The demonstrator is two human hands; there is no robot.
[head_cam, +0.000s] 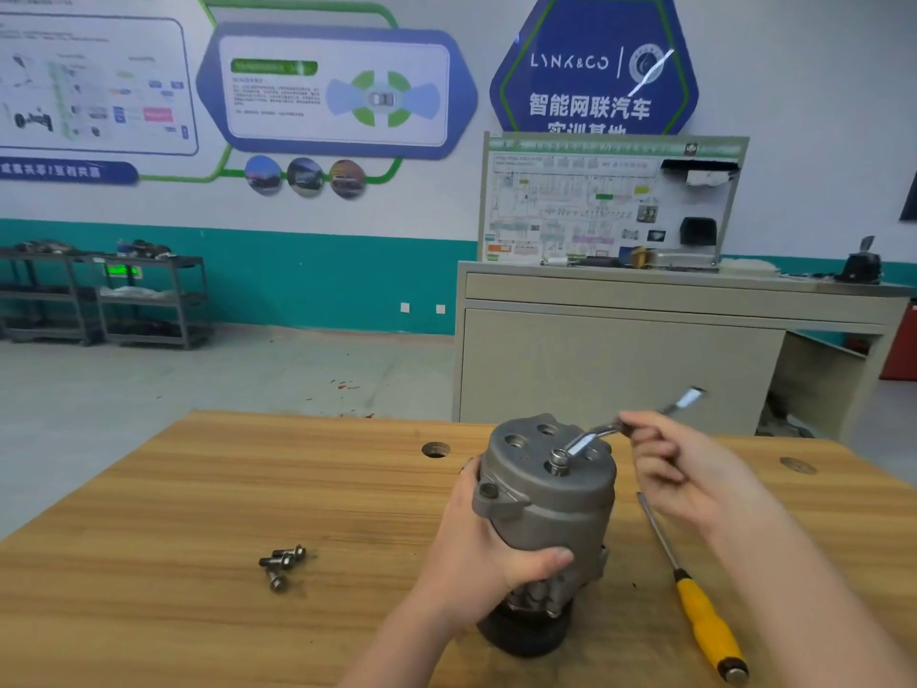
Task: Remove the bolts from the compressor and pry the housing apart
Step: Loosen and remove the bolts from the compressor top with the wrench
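The worktop carries all parts of the job, with the compressor standing on end near its front centre. The pulley end is down and the bolted end cover faces up, presumably so that the bolt heads are reachable from above.

The left hand wraps the compressor body from the left side, thumb across the front of the housing and fingers curled behind it. This grip is closed firmly on the casting, most likely to stop it turning under wrench load.

The right hand pinches the shank of the wrench between curled fingertips. The ring end of the wrench sits over a bolt on the top face, and the handle angles up and away to the right (the free end is blurred).

A screwdriver with a yellow handle lies on the worktop just right of the compressor, untouched, probably staged for the prying step.

Removed bolts lie in a small cluster well to the left, clear of the working area, so the unbolting stage appears partly complete.
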